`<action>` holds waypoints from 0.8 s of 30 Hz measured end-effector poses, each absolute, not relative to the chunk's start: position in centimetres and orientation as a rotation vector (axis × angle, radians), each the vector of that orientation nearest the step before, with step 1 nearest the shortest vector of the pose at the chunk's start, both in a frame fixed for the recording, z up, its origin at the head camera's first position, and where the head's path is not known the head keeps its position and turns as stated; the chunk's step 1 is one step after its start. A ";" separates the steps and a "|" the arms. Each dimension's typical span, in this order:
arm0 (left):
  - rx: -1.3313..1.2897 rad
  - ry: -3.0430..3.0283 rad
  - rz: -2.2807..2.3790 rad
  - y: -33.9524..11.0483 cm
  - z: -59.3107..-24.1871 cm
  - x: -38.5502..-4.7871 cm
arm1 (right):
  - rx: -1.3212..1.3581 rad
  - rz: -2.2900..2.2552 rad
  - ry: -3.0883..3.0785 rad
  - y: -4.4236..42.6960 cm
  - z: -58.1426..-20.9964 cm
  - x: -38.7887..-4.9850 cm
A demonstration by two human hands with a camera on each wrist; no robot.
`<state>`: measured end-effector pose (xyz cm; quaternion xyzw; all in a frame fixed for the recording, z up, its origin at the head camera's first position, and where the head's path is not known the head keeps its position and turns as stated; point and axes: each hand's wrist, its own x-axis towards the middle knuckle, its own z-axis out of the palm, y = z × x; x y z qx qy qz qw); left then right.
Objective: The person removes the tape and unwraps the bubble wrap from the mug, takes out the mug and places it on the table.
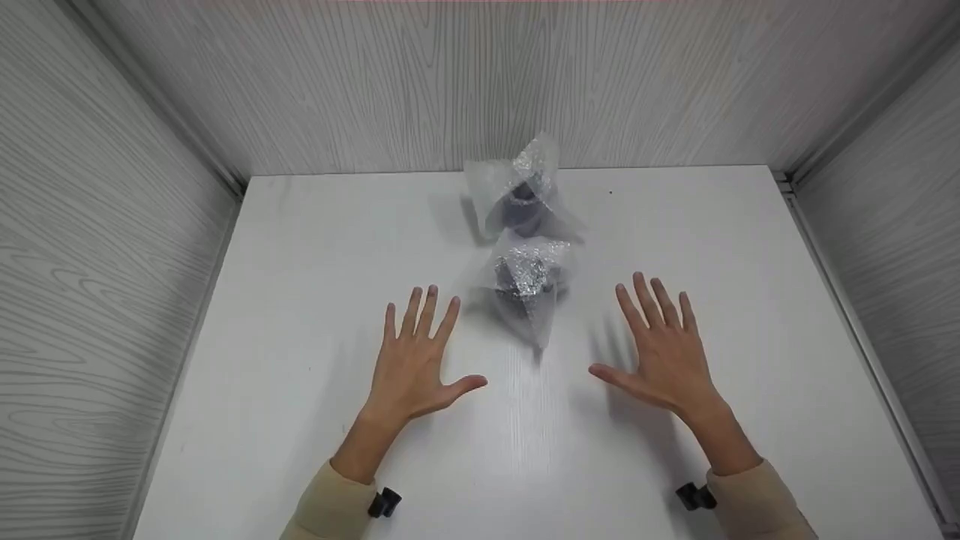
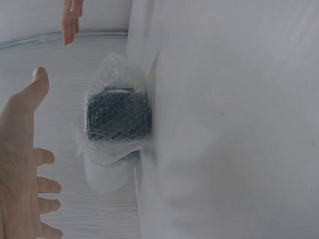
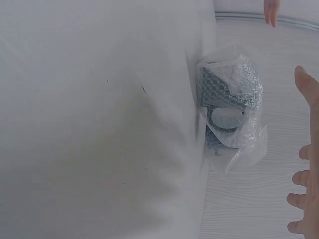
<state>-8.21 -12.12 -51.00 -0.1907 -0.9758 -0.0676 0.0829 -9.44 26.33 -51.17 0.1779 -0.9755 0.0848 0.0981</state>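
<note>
Two dark objects wrapped in clear bubble wrap stand on the white table. The nearer wrapped object [image 1: 525, 281] is in the middle of the head view; the farther wrapped object [image 1: 523, 202] stands right behind it. Through the wrap in the right wrist view, the nearer object [image 3: 213, 84] shows a rounded loop like a handle; its exact kind is unclear. My left hand [image 1: 409, 367] hovers left of the nearer bundle, fingers spread and straight, holding nothing. On the other side my right hand [image 1: 667, 360] is likewise spread, apart from both bundles and holding nothing.
The white tabletop [image 1: 247, 360] is bounded by a grey wood-grain back wall [image 1: 360, 90], a left side panel [image 1: 82, 300] and a right side panel [image 1: 892, 247]. The farther bundle stands close to the back wall.
</note>
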 end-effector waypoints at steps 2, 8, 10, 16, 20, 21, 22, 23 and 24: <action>-0.572 -2.908 -0.200 -12.1 -51.0 -8.3 | 0.530 0.250 -2.887 26.2 -51.2 -9.5; -0.584 -2.883 -0.171 -11.9 -51.0 -8.8 | 0.535 0.230 -2.887 25.8 -51.2 -10.1; -0.591 -2.884 -0.165 -11.7 -51.0 -9.2 | 0.541 0.222 -2.886 25.7 -51.2 -10.4; -0.622 -2.894 -0.137 -11.0 -51.0 -10.9 | 0.567 0.210 -2.894 24.9 -51.2 -11.8; -0.654 -2.889 -0.151 -10.4 -51.3 -12.2 | 0.591 0.204 -2.915 24.1 -51.5 -13.1; -0.660 -2.886 -0.158 -10.3 -51.4 -12.6 | 0.597 0.200 -2.918 23.9 -51.5 -13.4; -0.666 -2.882 -0.162 -10.2 -51.5 -12.9 | 0.604 0.199 -2.919 23.7 -51.6 -13.7; -0.673 -2.881 -0.160 -10.1 -51.5 -13.3 | 0.611 0.200 -2.920 23.4 -51.7 -13.9; -0.681 -2.877 -0.152 -9.9 -51.6 -13.6 | 0.618 0.200 -2.920 23.3 -51.8 -14.2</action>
